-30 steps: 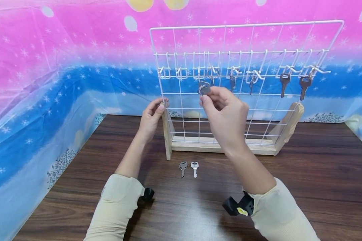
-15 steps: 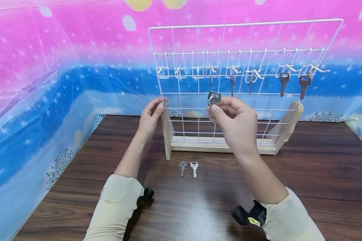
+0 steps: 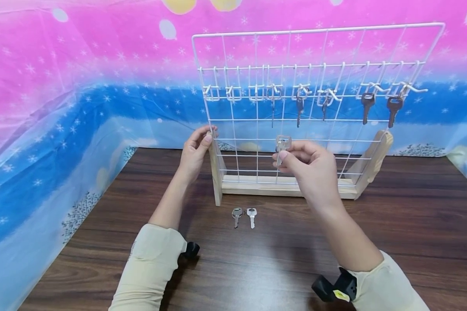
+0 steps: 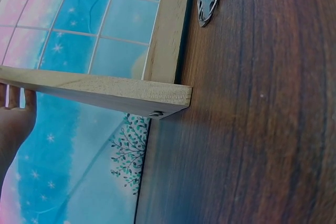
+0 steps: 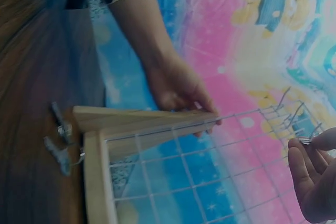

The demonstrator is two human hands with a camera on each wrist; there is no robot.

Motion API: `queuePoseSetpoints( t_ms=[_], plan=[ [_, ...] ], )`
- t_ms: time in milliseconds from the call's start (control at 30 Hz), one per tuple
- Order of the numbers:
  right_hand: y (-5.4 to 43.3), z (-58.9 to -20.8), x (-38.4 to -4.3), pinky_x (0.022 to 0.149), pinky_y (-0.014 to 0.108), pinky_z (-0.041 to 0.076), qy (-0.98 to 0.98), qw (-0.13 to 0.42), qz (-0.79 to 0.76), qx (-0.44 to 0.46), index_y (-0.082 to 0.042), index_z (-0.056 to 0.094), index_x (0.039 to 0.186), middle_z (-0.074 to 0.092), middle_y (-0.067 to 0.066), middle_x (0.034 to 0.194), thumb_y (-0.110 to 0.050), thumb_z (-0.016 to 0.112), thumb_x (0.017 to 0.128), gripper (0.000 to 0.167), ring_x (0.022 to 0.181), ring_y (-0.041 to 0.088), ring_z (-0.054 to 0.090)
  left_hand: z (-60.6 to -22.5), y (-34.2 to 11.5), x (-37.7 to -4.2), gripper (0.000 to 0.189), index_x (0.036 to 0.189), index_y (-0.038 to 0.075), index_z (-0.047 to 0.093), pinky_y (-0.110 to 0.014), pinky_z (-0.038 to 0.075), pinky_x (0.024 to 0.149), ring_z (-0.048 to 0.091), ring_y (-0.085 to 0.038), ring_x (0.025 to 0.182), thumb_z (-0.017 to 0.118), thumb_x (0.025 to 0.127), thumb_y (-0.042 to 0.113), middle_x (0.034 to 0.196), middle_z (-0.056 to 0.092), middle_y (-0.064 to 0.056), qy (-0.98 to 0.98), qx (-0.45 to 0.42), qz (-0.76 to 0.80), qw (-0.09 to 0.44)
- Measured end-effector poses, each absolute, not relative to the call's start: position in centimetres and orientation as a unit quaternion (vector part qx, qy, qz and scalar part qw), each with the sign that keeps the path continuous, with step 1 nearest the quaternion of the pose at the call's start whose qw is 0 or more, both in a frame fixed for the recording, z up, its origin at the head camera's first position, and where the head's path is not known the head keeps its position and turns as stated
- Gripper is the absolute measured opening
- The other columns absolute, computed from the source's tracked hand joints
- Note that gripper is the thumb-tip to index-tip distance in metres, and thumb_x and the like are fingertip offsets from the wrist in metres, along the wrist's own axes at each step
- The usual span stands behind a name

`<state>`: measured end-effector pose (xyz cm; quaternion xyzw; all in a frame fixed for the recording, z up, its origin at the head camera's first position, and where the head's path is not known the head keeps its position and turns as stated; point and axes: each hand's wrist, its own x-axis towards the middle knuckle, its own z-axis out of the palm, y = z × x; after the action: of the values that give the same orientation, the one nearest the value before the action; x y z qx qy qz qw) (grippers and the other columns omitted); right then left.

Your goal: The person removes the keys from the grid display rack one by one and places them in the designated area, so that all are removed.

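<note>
My left hand grips the upper end of the rack's left wooden side piece. Between thumb and fingers of my right hand is a silver key, held bow up in front of the white wire grid rack, below the hooks. In the right wrist view this key shows only as a small metal edge at the fingertips. Two more keys lie side by side on the table before the rack: one with a ring and a brighter one.
Several keys hang from the rack's middle and right hooks, among them a dark key at the far right. Hooks on the left, such as the white hook, carry nothing. A patterned cloth stands behind the brown table.
My right hand has come down and a little to the right with the key, from near hook height to the grid's lower half. The left hand stays on the rack.
</note>
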<state>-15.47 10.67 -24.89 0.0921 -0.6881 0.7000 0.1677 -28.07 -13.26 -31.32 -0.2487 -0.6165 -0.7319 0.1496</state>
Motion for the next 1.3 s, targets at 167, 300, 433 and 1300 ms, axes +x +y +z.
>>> queuePoseSetpoints(
  t_ms=[167, 300, 433, 1300],
  plan=[
    [11.5, -26.3, -15.9, 0.072, 0.029, 0.053, -0.716, 0.138, 0.680, 0.078, 0.008, 0.060, 0.095, 0.069, 0.008, 0.082, -0.003, 0.061, 0.087, 0.014, 0.072, 0.016, 0.067, -31.3, -13.2, -28.1, 0.023, 0.117, 0.001, 0.057, -0.032, 0.042, 0.092, 0.055, -0.021, 0.108, 0.050, 0.095, 0.006, 0.115, 0.059, -0.005, -0.616, -0.247, -0.733, 0.148],
    [12.1, -28.1, -16.4, 0.073, 0.029, 0.053, -0.730, 0.108, 0.670, 0.079, 0.007, 0.059, 0.094, 0.069, 0.013, 0.084, -0.004, 0.061, 0.087, 0.014, 0.073, 0.017, 0.067, -31.3, -13.2, -28.1, 0.026, 0.119, -0.003, 0.054, -0.034, 0.041, 0.093, 0.055, -0.021, 0.109, 0.049, 0.096, 0.006, 0.112, 0.060, 0.003, -0.620, -0.247, -0.730, 0.147],
    [12.4, -29.7, -16.7, 0.071, 0.030, 0.053, -0.721, 0.081, 0.685, 0.067, 0.009, 0.057, 0.094, 0.069, 0.010, 0.082, -0.003, 0.061, 0.087, 0.014, 0.071, 0.015, 0.067, -31.5, -13.3, -28.1, 0.029, 0.120, -0.006, 0.051, -0.034, 0.041, 0.094, 0.056, -0.017, 0.107, 0.050, 0.096, 0.008, 0.110, 0.060, 0.006, -0.620, -0.251, -0.729, 0.148],
    [12.5, -35.1, -17.9, 0.063, 0.031, 0.054, -0.752, 0.007, 0.658, 0.036, 0.009, 0.052, 0.092, 0.062, 0.005, 0.073, 0.008, 0.061, 0.081, 0.014, 0.064, 0.015, 0.064, -31.4, -13.2, -28.2, 0.028, 0.120, -0.008, 0.051, -0.033, 0.042, 0.092, 0.056, -0.015, 0.105, 0.049, 0.096, 0.005, 0.111, 0.060, 0.001, -0.623, -0.242, -0.728, 0.152]
  ],
)
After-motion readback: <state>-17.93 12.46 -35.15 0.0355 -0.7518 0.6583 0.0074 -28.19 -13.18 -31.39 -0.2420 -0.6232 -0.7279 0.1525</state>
